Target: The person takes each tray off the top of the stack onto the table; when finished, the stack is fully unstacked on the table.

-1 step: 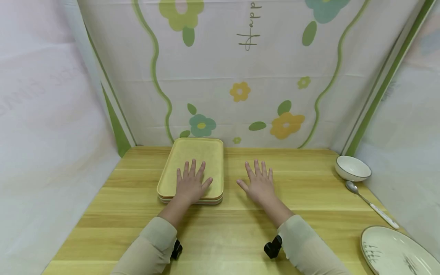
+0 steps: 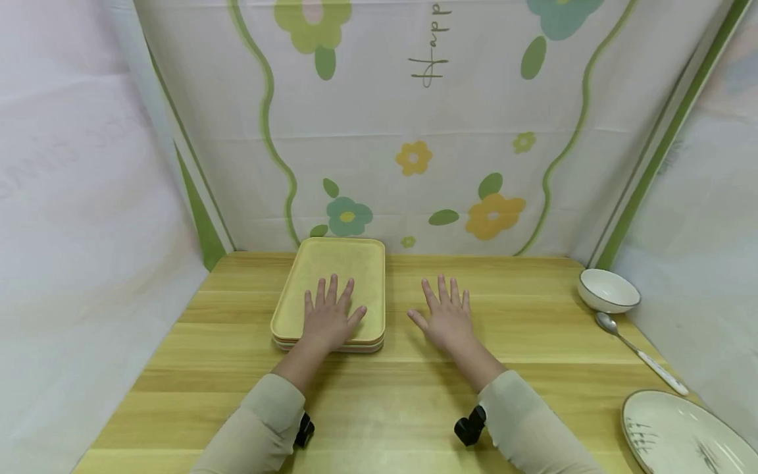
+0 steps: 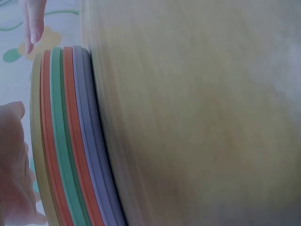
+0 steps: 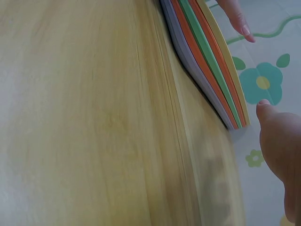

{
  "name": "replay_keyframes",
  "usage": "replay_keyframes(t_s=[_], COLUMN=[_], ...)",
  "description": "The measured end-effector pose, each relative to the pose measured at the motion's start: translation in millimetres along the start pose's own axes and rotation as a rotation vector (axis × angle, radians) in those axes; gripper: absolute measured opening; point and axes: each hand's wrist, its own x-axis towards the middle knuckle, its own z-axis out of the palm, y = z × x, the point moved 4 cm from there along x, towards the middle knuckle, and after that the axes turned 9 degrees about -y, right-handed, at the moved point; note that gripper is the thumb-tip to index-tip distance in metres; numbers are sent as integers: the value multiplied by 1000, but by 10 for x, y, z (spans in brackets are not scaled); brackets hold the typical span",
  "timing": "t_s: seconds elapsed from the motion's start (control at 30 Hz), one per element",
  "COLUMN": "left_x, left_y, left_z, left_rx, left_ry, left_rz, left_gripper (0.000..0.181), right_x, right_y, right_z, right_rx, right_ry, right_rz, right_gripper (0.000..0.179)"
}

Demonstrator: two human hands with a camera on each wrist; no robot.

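Note:
A stack of rectangular trays (image 2: pixel 349 260), yellow on top, sits left of the middle at the table's back. Its coloured edges, with orange, green and purple layers, show in the left wrist view (image 3: pixel 70 141) and right wrist view (image 4: pixel 207 54). Over the near part of the yellow tray is my left hand (image 2: pixel 328 322), fingers spread and palm down; a small gap to the tray appears in the left wrist view. My right hand (image 2: pixel 448 322), fingers also spread, hovers above the table to the right of the stack. Neither hand holds anything.
Along the right side of the wooden table (image 2: pixel 391 408) are a white bowl (image 2: pixel 608 291), a spoon (image 2: pixel 642 355) with a white handle, and a patterned plate (image 2: pixel 681 434). A flower-printed cloth (image 2: pixel 367 151) hangs behind the table, and pale cloth hangs on both sides.

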Motion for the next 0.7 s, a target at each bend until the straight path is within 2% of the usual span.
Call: replay_keyframes(t_s=[0.2, 0.3, 0.37, 0.47, 0.7], left_x=[1, -47, -103, -209, -501], left_y=[-7, -44, -104, -273, -804], left_z=[-19, -47, -74, -126, -242], left_rx=[-14, -73, -137, -270, -548], left_ry=[17, 33, 47, 80, 135], left_rz=[8, 44, 71, 82, 10], left_gripper=[72, 71, 70, 69, 72], right_x=[13, 2, -12, -35, -92], right_y=[-22, -52, -78, -127, -253], right_z=[3, 22, 51, 123, 352], right_rx=[18, 55, 118, 258, 579], right_ry=[1, 11, 14, 12, 18], right_rz=[-9, -23, -44, -80, -124], right_gripper=[80, 81, 82, 82, 83])
